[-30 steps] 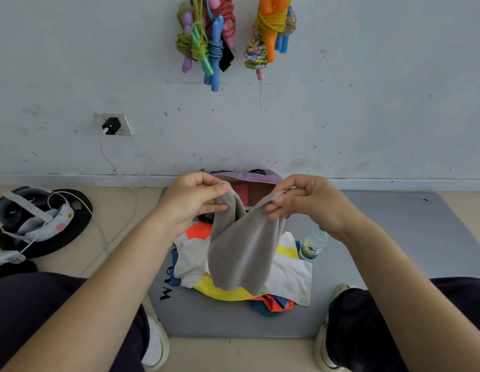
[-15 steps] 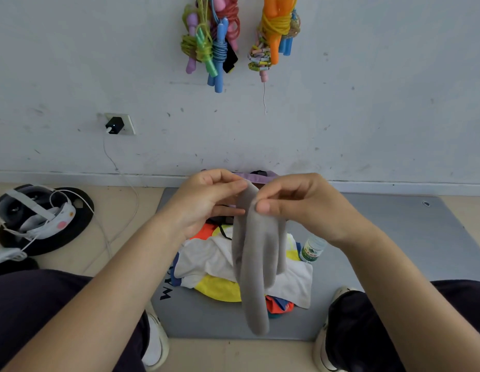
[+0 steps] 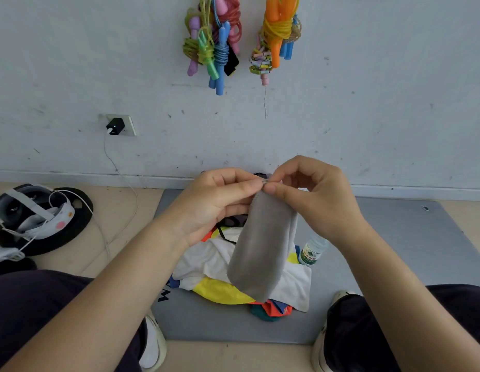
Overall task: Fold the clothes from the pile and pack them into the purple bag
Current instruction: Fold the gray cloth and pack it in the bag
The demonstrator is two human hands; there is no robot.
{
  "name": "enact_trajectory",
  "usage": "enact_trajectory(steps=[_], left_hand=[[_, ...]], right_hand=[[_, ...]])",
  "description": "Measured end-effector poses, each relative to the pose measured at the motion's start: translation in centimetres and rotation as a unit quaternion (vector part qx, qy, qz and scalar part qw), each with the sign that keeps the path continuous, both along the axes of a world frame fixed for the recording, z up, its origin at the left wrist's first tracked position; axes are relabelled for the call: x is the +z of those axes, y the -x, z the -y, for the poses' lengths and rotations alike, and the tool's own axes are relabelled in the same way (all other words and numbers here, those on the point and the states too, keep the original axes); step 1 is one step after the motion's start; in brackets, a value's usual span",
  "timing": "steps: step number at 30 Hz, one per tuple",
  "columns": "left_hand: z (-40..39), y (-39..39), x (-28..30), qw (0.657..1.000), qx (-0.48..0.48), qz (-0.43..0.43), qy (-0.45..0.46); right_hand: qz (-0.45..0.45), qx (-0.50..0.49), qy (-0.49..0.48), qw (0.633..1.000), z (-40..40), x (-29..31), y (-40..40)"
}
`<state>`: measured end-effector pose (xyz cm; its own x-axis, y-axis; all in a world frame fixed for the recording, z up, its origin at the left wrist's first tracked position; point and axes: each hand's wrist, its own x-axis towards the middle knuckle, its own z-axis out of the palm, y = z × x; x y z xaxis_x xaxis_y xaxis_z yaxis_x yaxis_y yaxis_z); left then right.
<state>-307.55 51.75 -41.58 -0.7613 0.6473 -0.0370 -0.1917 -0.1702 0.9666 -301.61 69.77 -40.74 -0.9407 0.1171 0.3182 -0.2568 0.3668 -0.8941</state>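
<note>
Both hands are up in front of the wall, pinching the top edge of a grey cloth point(image 3: 263, 245). The left hand point(image 3: 220, 200) has thumb and forefinger pressed together on the edge from the left, and the right hand point(image 3: 311, 194) pinches the same spot from the right, so the two grips are basically touching. The grey piece hangs straight down from that pinch point, doubled over lengthwise into a narrow strip, its bottom end dangling over the clothes pile point(image 3: 228, 267) without clearly resting on it

The pile is white, yellow, orange and teal stuff on a grey mat point(image 3: 394, 237) on the floor, between the person's knees. The purple bag point(image 3: 260, 175) sits behind the hands against the wall, only a sliver of it showing. A water bottle point(image 3: 312, 252) lies just right of the pile. A headset point(image 3: 32, 213) sits off to the left, jump ropes point(image 3: 214, 44) hang on the wall
</note>
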Motion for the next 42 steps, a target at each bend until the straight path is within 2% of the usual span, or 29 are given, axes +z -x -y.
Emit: enact_trajectory(steps=[4,9,12,14,17,21,24,27,30,34,37,42], left_hand=[[0.1,0.0,0.0,0.991,0.03,-0.095,0.087],[0.8,0.2,0.5,0.988,-0.001,-0.132,0.08],[1.0,0.2,0.7,0.984,-0.007,-0.16,0.074],[1.2,0.5,0.6,0.973,0.02,-0.209,0.095],[1.6,1.3,0.6,0.956,0.08,-0.261,0.109],[3.4,3.2,0.8,0.943,0.194,-0.258,0.077],[4.9,4.7,-0.1,0.936,0.22,-0.247,0.123],[5.3,5.3,-1.4,0.949,0.194,-0.195,0.156],[5.1,5.4,-2.3,0.95,0.163,-0.183,0.193],[4.8,5.3,-2.7,0.918,0.119,-0.259,0.277],[4.1,4.9,-3.5,0.879,0.08,-0.32,0.344],[3.2,5.4,-4.3,0.872,0.184,-0.348,0.291]], right_hand=[[0.024,0.001,-0.003,1.0,-0.1,-0.2,0.0],[0.072,0.117,0.109,0.984,-0.3,-0.1,-0.2],[0.091,0.156,0.137,0.974,-0.3,-0.4,-0.1],[0.116,0.174,0.142,0.967,-0.4,-0.6,0.1],[0.197,0.22,0.074,0.952,-0.9,-1.4,0.5],[0.292,0.215,-0.027,0.931,-2.0,-3.3,1.0],[0.256,0.123,-0.054,0.957,-3.0,-3.7,1.4],[0.18,0.025,-0.119,0.976,-3.6,-3.6,1.8],[0.148,-0.02,-0.119,0.982,-3.9,-3.9,2.2],[0.112,-0.057,-0.156,0.98,-4.5,-4.3,2.5],[0.093,-0.057,-0.152,0.982,-4.5,-4.5,2.5],[0.107,-0.042,-0.139,0.984,-4.9,-5.4,2.7]])
